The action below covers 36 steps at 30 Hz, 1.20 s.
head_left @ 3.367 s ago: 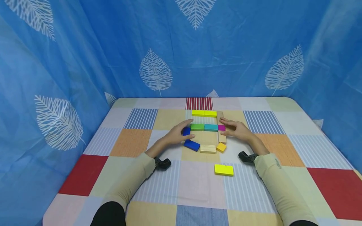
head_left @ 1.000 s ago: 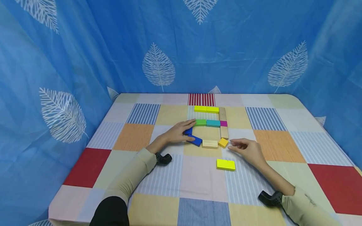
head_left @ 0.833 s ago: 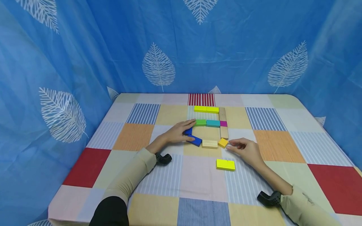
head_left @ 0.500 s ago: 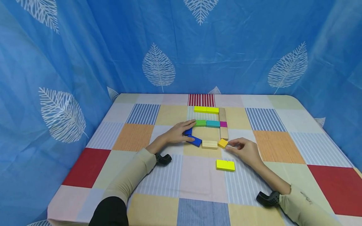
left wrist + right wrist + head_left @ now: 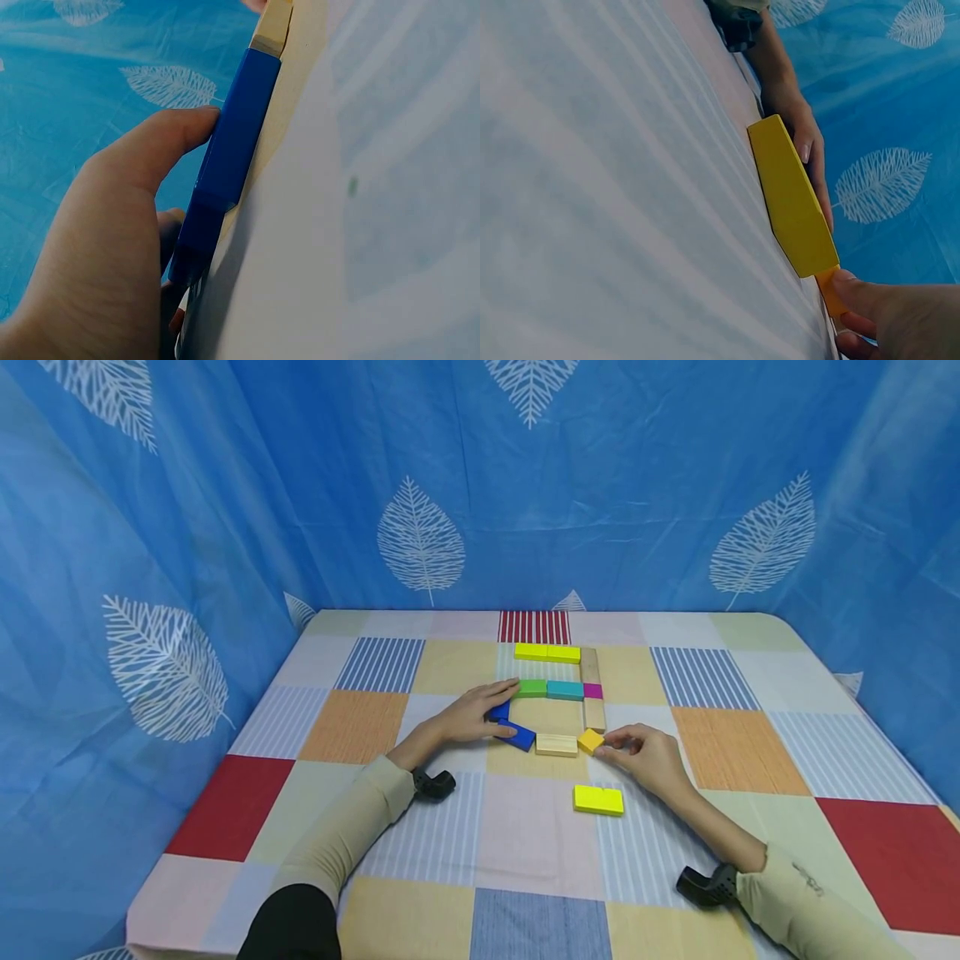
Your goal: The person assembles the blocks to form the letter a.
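Note:
My left hand [image 5: 467, 713] rests at the left side of a block outline, fingers stretched toward the green block [image 5: 532, 688]. Its thumb touches the top of a slanted blue block [image 5: 519, 737]; a second blue block [image 5: 498, 710] lies partly hidden under the fingers. At the lower right corner, my right hand [image 5: 651, 760] pinches a small orange-yellow block [image 5: 590, 742] between thumb and curled fingers. The thumb lies on that orange block [image 5: 831, 292] in the right wrist view too. Between the corner blocks sits a plain wooden block [image 5: 557, 745].
A teal block [image 5: 565, 690] and a magenta block [image 5: 592, 691] continue the row beside the green one. Wooden strips [image 5: 594, 714] form the right side, with yellow blocks [image 5: 547, 652] along the top. Another yellow pair [image 5: 597, 800] lies nearer on the patchwork tablecloth [image 5: 536, 835].
My right hand has left the right side, come down to the orange-yellow block and closed its fingertips on it. The left thumb has shifted onto the slanted blue block.

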Motion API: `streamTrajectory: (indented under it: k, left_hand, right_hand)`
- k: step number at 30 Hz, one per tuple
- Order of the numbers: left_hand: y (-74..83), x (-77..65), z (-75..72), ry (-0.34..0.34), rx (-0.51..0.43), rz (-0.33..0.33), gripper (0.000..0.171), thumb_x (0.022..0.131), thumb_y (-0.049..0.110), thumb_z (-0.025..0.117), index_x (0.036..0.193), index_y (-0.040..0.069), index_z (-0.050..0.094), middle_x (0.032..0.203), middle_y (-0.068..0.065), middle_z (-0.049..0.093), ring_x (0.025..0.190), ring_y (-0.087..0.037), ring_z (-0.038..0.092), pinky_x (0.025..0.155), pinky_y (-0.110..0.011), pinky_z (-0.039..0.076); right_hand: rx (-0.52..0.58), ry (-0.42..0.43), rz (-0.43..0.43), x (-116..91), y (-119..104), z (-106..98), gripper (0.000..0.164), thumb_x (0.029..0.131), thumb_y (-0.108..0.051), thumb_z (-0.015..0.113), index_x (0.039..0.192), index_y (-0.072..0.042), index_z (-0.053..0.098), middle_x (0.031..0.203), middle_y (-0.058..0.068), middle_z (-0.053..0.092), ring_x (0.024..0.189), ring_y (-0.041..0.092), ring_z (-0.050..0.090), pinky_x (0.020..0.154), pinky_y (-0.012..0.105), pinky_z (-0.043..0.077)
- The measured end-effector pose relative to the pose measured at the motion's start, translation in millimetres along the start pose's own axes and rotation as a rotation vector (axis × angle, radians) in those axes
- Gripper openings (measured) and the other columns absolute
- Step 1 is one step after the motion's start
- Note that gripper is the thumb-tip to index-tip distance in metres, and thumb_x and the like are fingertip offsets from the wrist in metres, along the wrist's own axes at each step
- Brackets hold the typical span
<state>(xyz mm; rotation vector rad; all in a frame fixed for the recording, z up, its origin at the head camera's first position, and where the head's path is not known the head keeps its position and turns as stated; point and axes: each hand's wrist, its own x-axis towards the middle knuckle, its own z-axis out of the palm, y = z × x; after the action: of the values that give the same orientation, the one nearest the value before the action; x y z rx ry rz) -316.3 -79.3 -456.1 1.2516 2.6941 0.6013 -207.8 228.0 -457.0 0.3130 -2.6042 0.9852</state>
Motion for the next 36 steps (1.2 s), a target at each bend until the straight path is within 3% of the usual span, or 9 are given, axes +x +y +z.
streamTrajectory:
  k: [8,12,16,19,22,27,36]
  left_hand:
    - [4.1,0.3,-1.3,0.01,0.008,0.012,0.082,0.086,0.053,0.054,0.148,0.014,0.019,0.153,-0.003,0.013,0.138,-0.024,0.016,0.11,-0.043,0.013]
    - [5.6,0.3,-0.2,-0.003,0.014,0.013,0.081,0.086,0.05,0.055,0.148,0.013,0.018,0.153,-0.003,0.013,0.138,-0.023,0.015,0.11,-0.043,0.012]
    - [5.2,-0.4,0.4,0.001,0.012,0.011,0.081,0.086,0.05,0.055,0.148,0.013,0.018,0.153,-0.002,0.013,0.138,-0.023,0.015,0.11,-0.042,0.012]
    - [3.7,-0.6,0.6,0.017,0.013,0.012,0.081,0.086,0.05,0.055,0.148,0.014,0.018,0.153,-0.002,0.014,0.138,-0.022,0.015,0.11,-0.042,0.012]
    - [2.5,-0.7,0.3,0.021,0.011,0.014,0.081,0.086,0.049,0.055,0.148,0.014,0.018,0.153,-0.003,0.014,0.138,-0.021,0.015,0.11,-0.043,0.012]
    - [2.6,-1.3,-1.0,0.019,0.006,0.019,0.081,0.086,0.048,0.056,0.148,0.012,0.019,0.153,-0.004,0.014,0.138,-0.024,0.016,0.109,-0.044,0.013]
    - [4.4,-1.5,-1.4,0.011,-0.003,0.017,0.081,0.086,0.049,0.055,0.148,0.013,0.017,0.153,-0.002,0.013,0.138,-0.021,0.014,0.11,-0.044,0.012]
  right_hand:
    - [-0.006,-0.015,0.025,-2,1,-5,0.023,0.073,-0.023,0.079,0.09,-0.008,0.073,0.073,-0.001,0.064,0.058,0.012,0.049,0.05,0.022,0.04]
    - [0.044,-0.031,0.02,-12,-4,-17,0.023,0.076,-0.022,0.077,0.095,-0.01,0.072,0.076,-0.002,0.066,0.063,0.011,0.055,0.055,0.02,0.045]
    - [0.099,-0.166,-0.004,-26,-11,-31,0.032,0.077,-0.025,0.076,0.105,-0.011,0.07,0.091,-0.002,0.069,0.077,0.013,0.06,0.069,0.026,0.05]
    - [0.057,-0.278,-0.022,-37,-14,-37,0.044,0.075,-0.036,0.076,0.111,-0.014,0.068,0.101,-0.003,0.068,0.088,0.015,0.06,0.076,0.033,0.05]
    - [-0.006,-0.327,-0.049,-45,-14,-38,0.052,0.07,-0.044,0.076,0.113,-0.017,0.067,0.103,-0.006,0.067,0.094,0.015,0.058,0.078,0.036,0.048]
    - [-0.018,-0.302,-0.122,-52,-12,-36,0.051,0.066,-0.043,0.08,0.11,-0.02,0.068,0.104,-0.01,0.065,0.096,0.013,0.055,0.078,0.037,0.047]
    - [0.005,-0.24,-0.218,-59,-4,-28,0.042,0.069,-0.036,0.08,0.107,-0.023,0.069,0.103,-0.016,0.061,0.096,0.007,0.051,0.078,0.031,0.046]
